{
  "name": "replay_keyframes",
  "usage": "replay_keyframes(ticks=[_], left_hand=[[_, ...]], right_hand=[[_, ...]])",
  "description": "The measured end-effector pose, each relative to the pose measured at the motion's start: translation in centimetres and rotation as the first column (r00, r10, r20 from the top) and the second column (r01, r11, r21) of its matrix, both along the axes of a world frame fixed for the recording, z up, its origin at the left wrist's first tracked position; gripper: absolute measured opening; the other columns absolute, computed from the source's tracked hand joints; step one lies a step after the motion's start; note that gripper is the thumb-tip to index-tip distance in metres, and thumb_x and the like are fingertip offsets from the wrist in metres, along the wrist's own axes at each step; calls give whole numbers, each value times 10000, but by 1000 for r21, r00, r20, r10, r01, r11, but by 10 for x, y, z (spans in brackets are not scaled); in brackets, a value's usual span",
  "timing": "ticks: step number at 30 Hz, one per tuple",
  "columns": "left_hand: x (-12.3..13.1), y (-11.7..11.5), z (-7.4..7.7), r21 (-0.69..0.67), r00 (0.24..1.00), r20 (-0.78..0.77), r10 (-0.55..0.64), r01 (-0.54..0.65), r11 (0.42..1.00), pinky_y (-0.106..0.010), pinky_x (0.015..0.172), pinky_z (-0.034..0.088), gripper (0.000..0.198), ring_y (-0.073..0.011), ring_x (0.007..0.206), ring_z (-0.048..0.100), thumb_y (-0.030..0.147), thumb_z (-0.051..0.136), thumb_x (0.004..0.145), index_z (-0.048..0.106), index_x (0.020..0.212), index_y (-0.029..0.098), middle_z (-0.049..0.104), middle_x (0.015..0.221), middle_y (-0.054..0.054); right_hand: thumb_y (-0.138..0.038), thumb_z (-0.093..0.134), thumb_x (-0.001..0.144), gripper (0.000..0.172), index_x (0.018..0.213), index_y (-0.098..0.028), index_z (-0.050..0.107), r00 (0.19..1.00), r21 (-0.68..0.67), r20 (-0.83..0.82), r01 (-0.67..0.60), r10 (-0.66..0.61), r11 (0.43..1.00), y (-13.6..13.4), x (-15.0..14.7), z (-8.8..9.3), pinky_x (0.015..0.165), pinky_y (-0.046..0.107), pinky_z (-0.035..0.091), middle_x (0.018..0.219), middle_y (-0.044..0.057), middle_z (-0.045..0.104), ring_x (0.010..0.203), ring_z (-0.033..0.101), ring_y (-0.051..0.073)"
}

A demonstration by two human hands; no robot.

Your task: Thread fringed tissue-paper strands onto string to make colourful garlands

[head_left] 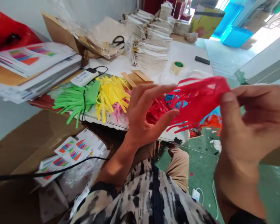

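Observation:
A red fringed paper piece (200, 102) hangs sideways in front of me, its cut strips pointing left. My right hand (252, 124) pinches its uncut end between thumb and fingers. Beside the strips, my left hand (147, 115) has its thumb and fingers spread, with nothing visible held between them. Behind the left hand lie red strips (157, 110) on the table edge. Further left are a yellow fringed bundle (112, 93) and a green one (78, 99), with pink strips (119, 113) below the yellow.
Stacks of white corded bundles (151, 46) stand at the table's back, near black scissors (118, 40). A tape roll (177, 67) sits right of them. Printed sheets (35, 62) are piled at left. A black cable (60, 170) crosses above an open carton (21, 143).

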State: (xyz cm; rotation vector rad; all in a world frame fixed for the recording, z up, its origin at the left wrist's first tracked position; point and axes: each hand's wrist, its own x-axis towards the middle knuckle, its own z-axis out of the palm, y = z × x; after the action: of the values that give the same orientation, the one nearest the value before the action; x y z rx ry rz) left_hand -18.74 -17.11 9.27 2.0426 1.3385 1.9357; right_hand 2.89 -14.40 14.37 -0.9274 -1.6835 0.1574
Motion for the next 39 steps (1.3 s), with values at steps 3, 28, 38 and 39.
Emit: replay_keyframes(ticks=[3, 28, 38, 39], left_hand=[[8, 1, 12, 0, 991, -124, -55, 55, 998, -450, 1260, 424, 538, -255, 1475, 489, 399, 674, 980, 526, 1494, 341, 602, 1539, -20], [66, 5, -9, -473, 978, 33, -207, 197, 859, -231, 577, 375, 102, -92, 606, 527, 202, 671, 848, 740, 775, 182, 634, 636, 43], [31, 17, -13, -572, 891, 293, -346, 453, 684, -192, 556, 420, 160, -98, 637, 599, 178, 663, 761, 809, 821, 157, 716, 716, 14], [24, 20, -16, -594, 879, 317, -356, 477, 647, -189, 545, 419, 152, -97, 625, 599, 198, 678, 759, 810, 819, 153, 713, 710, 10]], right_hand=[[-272, 774, 926, 57, 886, -255, 738, 999, -26, -24, -47, 47, 999, -10, 0, -9, 716, 363, 462, 803, -15, 668, 735, 591, 159], [-401, 722, 907, 1016, 1728, -297, 133, 959, -150, 282, 88, -42, 985, -44, 21, -102, 1165, 674, 497, 1679, 177, 440, 1497, 506, 400], [-249, 580, 956, 248, 1106, -247, 777, 999, -470, -32, -8, -8, 883, -32, 40, -98, 734, 322, 560, 930, 12, 773, 785, 691, 171], [-250, 588, 946, 213, 1020, -237, 787, 998, -501, -60, -41, 12, 865, -29, 45, -96, 688, 298, 532, 843, -2, 745, 732, 662, 157]])
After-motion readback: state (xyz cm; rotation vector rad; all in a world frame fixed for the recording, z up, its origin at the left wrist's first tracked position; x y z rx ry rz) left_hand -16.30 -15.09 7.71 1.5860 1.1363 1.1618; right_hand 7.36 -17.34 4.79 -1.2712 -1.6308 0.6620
